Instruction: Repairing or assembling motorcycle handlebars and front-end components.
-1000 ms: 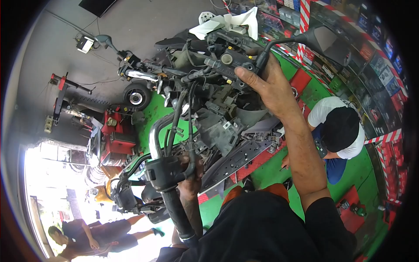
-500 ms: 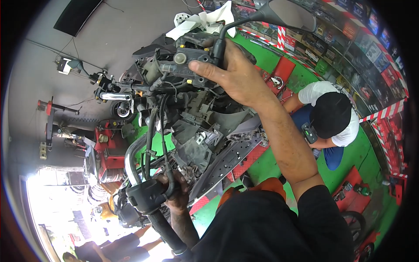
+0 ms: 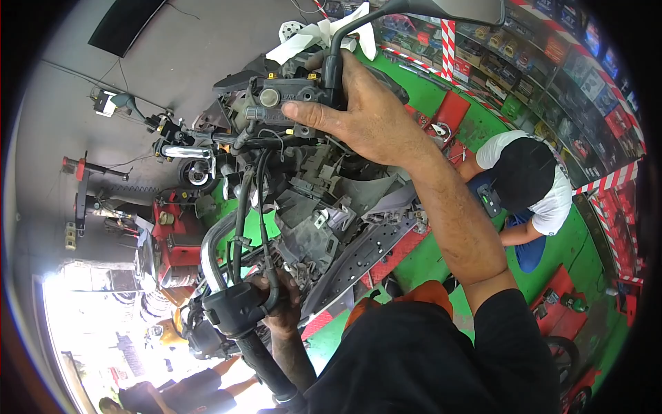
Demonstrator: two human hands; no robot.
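Observation:
My right hand [image 3: 365,114] grips a dark brake master cylinder [image 3: 293,100] with a round sight glass. Its thumb presses along the near face, and the fingers are mostly hidden behind. From that part rises the black stem of a rear-view mirror [image 3: 455,10]. Lower left, my left hand [image 3: 281,303] curls behind the black switch housing [image 3: 234,310] on the chrome handlebar [image 3: 210,252]; its fingers are partly covered by a bent cable tube [image 3: 274,286]. A black rubber grip [image 3: 265,366] extends below the housing. Under both hands stands the stripped scooter body [image 3: 310,207].
At right a co-worker in a white shirt and black cap [image 3: 527,172] crouches on the green floor [image 3: 441,259]. Glass shelves [image 3: 531,76] line the far right behind striped tape. A red tool cart [image 3: 176,252] stands left. Another person [image 3: 179,393] is at lower left.
My right hand has shifted slightly left with the brake master cylinder, and the mirror has risen toward the top edge. My left hand stays nearly in place. The co-worker's lower hand has moved.

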